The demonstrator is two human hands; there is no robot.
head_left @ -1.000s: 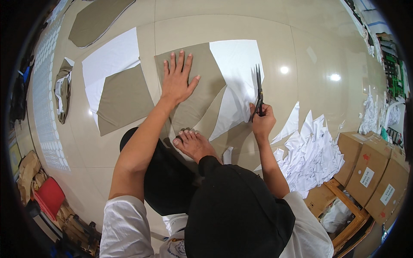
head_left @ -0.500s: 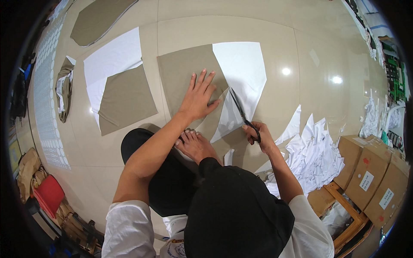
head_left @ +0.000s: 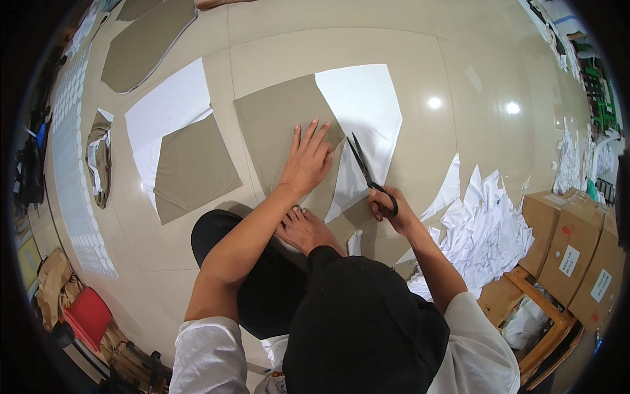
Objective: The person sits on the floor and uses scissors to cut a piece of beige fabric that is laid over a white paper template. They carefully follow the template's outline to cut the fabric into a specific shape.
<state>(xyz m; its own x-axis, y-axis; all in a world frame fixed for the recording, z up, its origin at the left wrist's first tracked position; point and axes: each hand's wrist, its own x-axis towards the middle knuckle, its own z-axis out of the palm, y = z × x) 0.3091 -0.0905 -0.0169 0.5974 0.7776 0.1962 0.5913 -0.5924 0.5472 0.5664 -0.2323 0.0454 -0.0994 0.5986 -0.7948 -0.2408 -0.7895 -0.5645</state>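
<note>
On the tiled floor lies a khaki fabric piece (head_left: 279, 115) over a white fabric piece (head_left: 367, 98), which shows along its right side. My left hand (head_left: 307, 161) rests on the khaki cloth, fingers extended, its thumb mostly hidden. In my right hand (head_left: 394, 209) is a pair of black scissors (head_left: 367, 174), thumb and fingers at the handles. The blades stand apart over the white cloth, their tips near the khaki edge. A narrow white triangle of fabric (head_left: 344, 187) hangs between the scissors and my left hand.
My bare foot (head_left: 308, 233) and black-clothed knees (head_left: 364, 328) are below the cloth. A heap of white scraps (head_left: 485, 226) and cardboard boxes (head_left: 571, 253) stand at right. More khaki cloth (head_left: 197, 171), white cloth (head_left: 167, 105) and a folded bundle (head_left: 98, 161) lie at left.
The scissor blades have spread apart. My left thumb has drawn in from its outstretched position, and that hand has shifted slightly. The whole view has tilted a little.
</note>
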